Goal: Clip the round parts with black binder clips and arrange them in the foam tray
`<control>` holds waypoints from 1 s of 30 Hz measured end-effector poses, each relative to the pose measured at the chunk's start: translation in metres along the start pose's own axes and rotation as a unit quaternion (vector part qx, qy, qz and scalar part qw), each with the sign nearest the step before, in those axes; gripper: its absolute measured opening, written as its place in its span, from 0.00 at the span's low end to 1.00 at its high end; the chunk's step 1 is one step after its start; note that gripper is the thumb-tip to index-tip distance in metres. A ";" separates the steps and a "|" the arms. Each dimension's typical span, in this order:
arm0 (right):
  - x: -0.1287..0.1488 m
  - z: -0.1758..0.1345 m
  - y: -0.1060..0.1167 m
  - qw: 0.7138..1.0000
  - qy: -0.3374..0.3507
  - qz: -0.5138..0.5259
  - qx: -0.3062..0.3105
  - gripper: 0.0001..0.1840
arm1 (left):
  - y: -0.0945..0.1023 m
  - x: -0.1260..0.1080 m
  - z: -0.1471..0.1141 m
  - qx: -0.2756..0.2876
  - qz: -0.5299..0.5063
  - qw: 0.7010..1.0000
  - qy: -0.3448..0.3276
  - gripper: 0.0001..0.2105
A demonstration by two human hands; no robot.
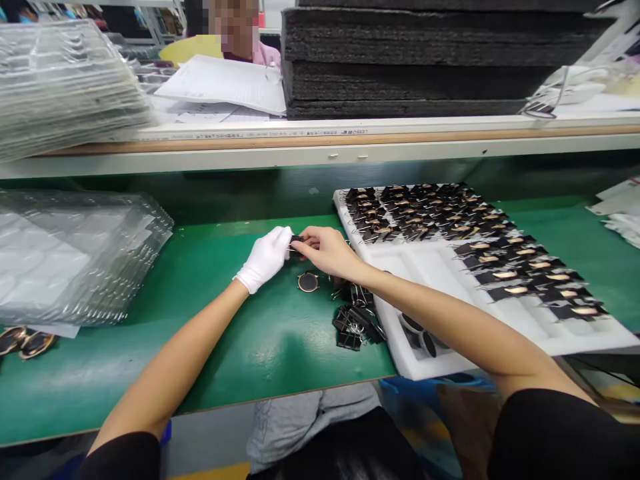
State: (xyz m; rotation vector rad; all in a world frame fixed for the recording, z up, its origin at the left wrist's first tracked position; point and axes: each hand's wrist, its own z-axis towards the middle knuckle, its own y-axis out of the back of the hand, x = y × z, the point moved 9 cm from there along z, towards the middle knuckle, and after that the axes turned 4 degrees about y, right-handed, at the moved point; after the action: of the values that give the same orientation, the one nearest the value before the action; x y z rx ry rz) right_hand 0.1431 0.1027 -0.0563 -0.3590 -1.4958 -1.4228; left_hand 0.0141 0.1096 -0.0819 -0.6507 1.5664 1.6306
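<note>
My left hand (267, 257), in a white glove, and my bare right hand (327, 252) meet over the green mat. Between their fingertips is a black binder clip (296, 245), pinched from both sides; whatever else the gloved fingers hold is hidden. Just below lies a round watch case (308, 282) with a dark face and a gold-coloured rim. A pile of loose black binder clips (353, 327) sits to the right, partly under my right forearm. Beside it, a white foam tray (405, 257) carries rows of clipped watch cases (425, 213). Several round dark pieces (423, 340) lie in its near corner.
Stacked clear plastic trays (85, 260) occupy the left of the green bench (225, 360), with gold-rimmed pieces (27, 341) in front. A raised shelf (240, 143) crosses behind, bearing black foam sheets (415, 63) and more clear trays (65, 80). Another person sits beyond.
</note>
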 end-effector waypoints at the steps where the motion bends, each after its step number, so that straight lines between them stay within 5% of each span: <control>1: 0.001 0.000 0.002 1.000 0.008 0.006 -0.003 0.11 | -0.001 0.001 -0.001 0.022 -0.019 1.000 0.013 0.26; 6: 0.005 -0.008 0.008 1.000 0.015 -0.011 0.017 0.07 | -0.015 0.001 -0.007 0.161 -0.035 0.986 0.026 0.27; 15: 0.002 -0.017 0.020 0.999 0.029 -0.032 0.033 0.10 | -0.025 -0.011 -0.015 0.266 0.003 0.964 0.018 0.16; 19: 0.006 -0.017 0.022 0.998 0.026 -0.039 0.052 0.10 | -0.022 -0.016 -0.018 0.266 0.049 0.962 0.025 0.17; 25: 0.008 -0.020 0.033 0.992 0.025 -0.095 0.079 0.16 | -0.013 -0.017 -0.018 0.189 0.112 0.975 0.045 0.20; 30: 0.002 -0.029 0.011 0.929 0.005 -0.327 0.174 0.28 | 0.015 0.023 -0.024 0.127 0.141 0.976 0.104 0.22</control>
State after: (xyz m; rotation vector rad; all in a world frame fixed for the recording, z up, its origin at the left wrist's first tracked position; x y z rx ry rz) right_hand 0.1635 0.0792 -0.0539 0.4082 -1.9185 -1.6008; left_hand -0.0143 0.0907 -0.0943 -0.4902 2.0572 1.5613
